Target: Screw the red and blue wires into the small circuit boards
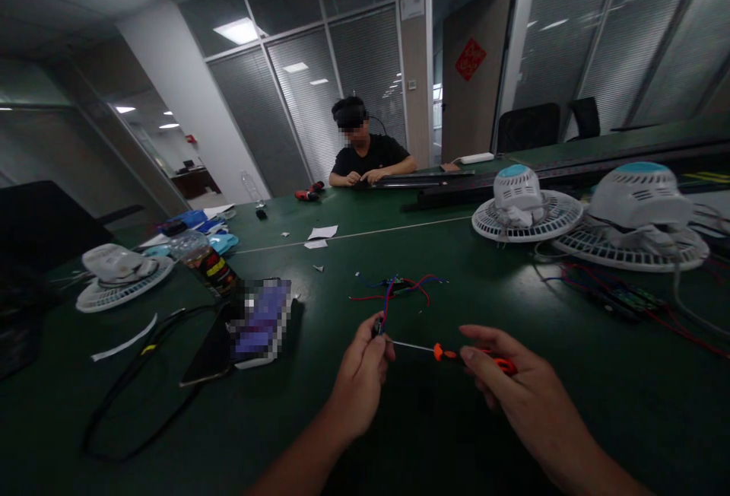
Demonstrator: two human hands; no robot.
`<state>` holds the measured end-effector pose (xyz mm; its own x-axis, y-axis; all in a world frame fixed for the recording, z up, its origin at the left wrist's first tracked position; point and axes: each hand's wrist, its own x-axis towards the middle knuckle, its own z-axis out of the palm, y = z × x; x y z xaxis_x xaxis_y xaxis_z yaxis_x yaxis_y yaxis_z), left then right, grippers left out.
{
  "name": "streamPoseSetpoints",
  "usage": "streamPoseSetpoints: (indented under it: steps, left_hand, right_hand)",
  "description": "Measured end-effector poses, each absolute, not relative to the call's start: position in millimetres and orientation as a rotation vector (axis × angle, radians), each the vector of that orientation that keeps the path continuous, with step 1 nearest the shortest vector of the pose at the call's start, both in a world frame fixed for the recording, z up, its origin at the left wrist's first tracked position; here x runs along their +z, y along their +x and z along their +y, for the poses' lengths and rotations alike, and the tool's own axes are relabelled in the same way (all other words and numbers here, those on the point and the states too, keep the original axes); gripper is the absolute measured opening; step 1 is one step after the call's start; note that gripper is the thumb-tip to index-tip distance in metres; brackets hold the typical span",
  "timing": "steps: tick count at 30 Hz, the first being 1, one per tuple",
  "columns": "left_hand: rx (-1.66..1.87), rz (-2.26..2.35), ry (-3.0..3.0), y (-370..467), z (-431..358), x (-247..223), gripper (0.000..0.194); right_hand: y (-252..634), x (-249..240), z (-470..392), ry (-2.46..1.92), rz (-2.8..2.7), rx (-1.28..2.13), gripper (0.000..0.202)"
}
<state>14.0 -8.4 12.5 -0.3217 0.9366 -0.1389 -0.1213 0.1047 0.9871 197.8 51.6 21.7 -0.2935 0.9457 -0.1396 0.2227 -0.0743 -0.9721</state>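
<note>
Near the table's front, my left hand [365, 367] pinches a small dark electronic part [377, 324] with red and blue wires [388, 300] rising from it. My right hand [507, 374] is closed round the orange and black handle of a screwdriver [450, 354]. The screwdriver's thin shaft points left, and its tip reaches the part at my left fingers; whether it touches a screw is too small to tell. Just beyond my left hand lies a small circuit board [399, 285] with loose red and blue wires spread on the green table [411, 252].
Upside-down white fan parts [528, 214] stand at right, near another wired board [627, 298]. At left are a bottle [208, 264], a phone [259, 321], a black cable [122, 382] and a fan part [122, 275]. Across the table sits a person [370, 154] near a red drill [309, 192].
</note>
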Motion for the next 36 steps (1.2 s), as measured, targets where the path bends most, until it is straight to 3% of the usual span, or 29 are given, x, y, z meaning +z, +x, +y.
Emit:
streamPoseSetpoints:
  steps: [5, 11, 20, 36]
  left_hand:
    - [1.557, 1.348, 0.778, 8, -1, 12, 0.028]
    - [1.605, 1.135, 0.68, 13, -6, 12, 0.026]
    - [1.466, 1.225, 0.872, 21, -14, 13, 0.024]
    - [1.299, 1.151, 0.901, 15, -10, 6, 0.02]
  right_hand:
    - [198, 25, 54, -1.217, -1.281, 1.625, 0.031]
    - [191, 38, 47, -0.843, -0.968, 2.063, 0.019]
    - [162, 35, 47, -0.933, -1.699, 1.626, 0.018]
    - [165, 26, 64, -0.719, -1.755, 1.858, 0.007]
